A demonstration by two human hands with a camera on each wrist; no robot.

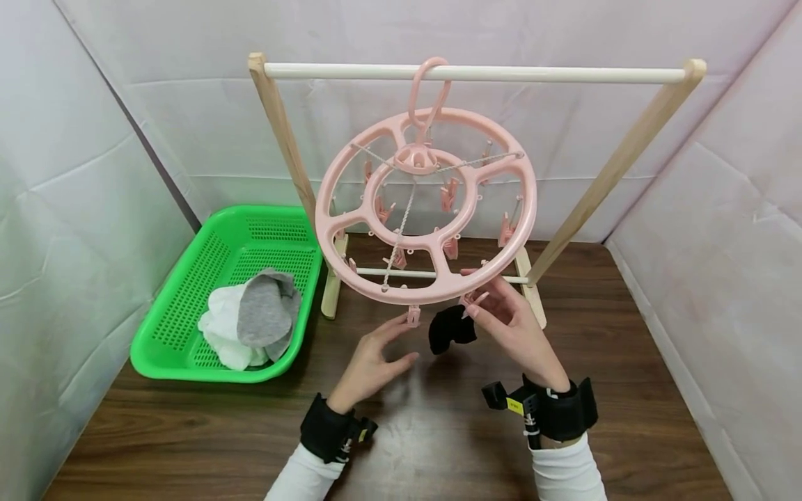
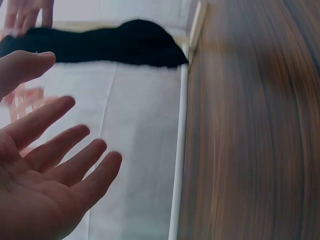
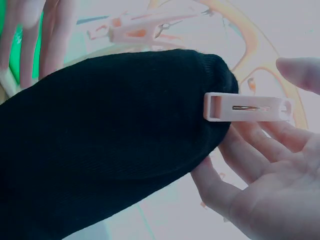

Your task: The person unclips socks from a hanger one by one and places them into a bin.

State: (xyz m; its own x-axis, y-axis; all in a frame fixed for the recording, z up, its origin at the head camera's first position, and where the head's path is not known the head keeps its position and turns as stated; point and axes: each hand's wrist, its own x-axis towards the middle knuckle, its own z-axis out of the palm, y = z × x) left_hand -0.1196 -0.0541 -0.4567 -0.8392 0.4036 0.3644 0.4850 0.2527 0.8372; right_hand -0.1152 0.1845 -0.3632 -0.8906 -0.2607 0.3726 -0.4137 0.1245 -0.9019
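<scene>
A black sock (image 1: 452, 328) hangs from a pink clothespin (image 3: 248, 107) at the front of a round pink clip hanger (image 1: 424, 284). My right hand (image 1: 515, 327) is at that clothespin; in the right wrist view its thumb stands off the pin, and the other fingers lie behind the pin and the sock's edge. To the left, my left hand (image 1: 374, 362) reaches up with fingers extended and spread, fingertips right by another pink clothespin (image 1: 413, 316). In the left wrist view its palm holds nothing, and the black sock (image 2: 107, 45) stretches past beyond the thumb.
The hanger hooks over a white rod (image 1: 551, 74) on a wooden stand (image 1: 617, 174). At left, a green basket (image 1: 169, 306) contains white cloth (image 1: 227, 327) and grey cloth (image 1: 266, 309). White fabric walls (image 1: 733, 209) surround the brown table (image 1: 626, 390).
</scene>
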